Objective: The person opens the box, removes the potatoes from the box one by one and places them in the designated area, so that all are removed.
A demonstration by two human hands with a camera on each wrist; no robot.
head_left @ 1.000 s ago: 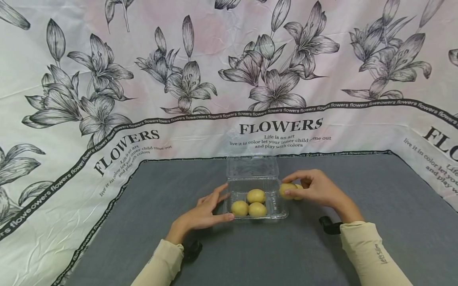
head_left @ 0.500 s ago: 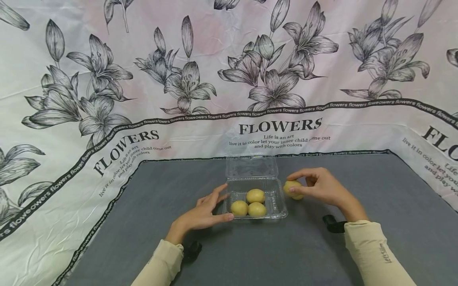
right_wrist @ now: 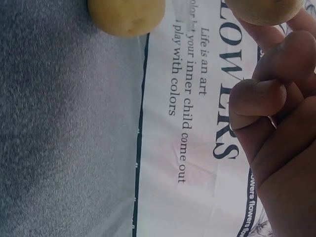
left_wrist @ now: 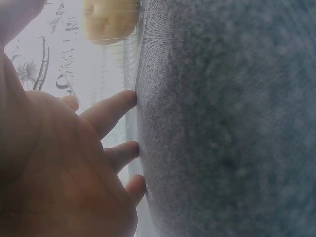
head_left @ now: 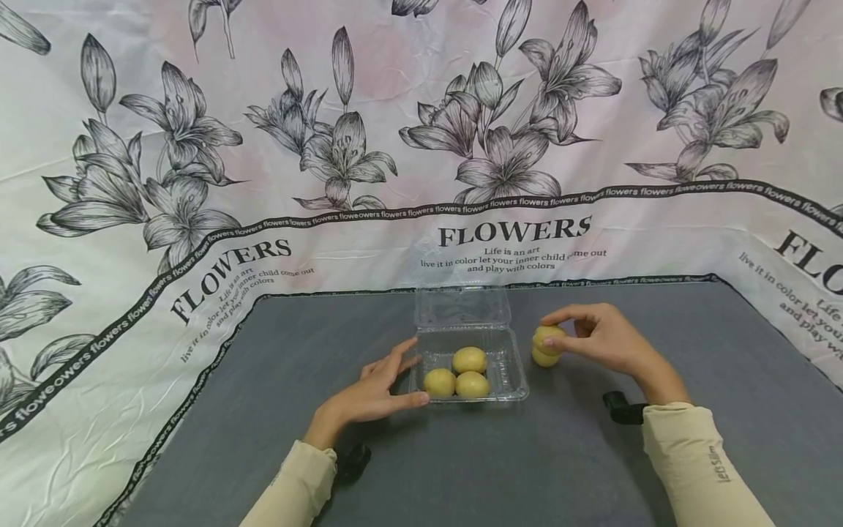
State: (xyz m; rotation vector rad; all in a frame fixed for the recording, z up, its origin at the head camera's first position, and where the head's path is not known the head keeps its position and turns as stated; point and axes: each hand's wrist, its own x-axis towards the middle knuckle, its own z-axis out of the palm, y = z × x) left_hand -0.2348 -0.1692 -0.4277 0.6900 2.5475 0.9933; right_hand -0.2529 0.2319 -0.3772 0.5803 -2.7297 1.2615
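Note:
A clear plastic box (head_left: pixel 507 359) with its lid raised stands on the table, holding three small yellow potatoes (head_left: pixel 470 359). My left hand (head_left: pixel 369 395) rests against the box's left side with fingers extended, the thumb at its near left corner; its fingertips reach the table by the box wall in the left wrist view. My right hand (head_left: pixel 602 340) pinches another potato (right_wrist: pixel 266 10) between thumb and fingers, to the right of the box. A further potato (right_wrist: pixel 127 17) sits on the table, partly hidden beneath the held one in the head view.
A grey cloth (head_left: pixel 474 468) covers the table. Behind it hangs a white curtain (head_left: pixel 369 249) printed with flowers and lettering; the raised lid (head_left: pixel 462 307) stands close to it. A dark wrist camera (head_left: pixel 622 408) sits under the right wrist.
My right hand has moved right and slightly up with its potato, which now overlaps the top of the table potato. My left hand and the box stay in place.

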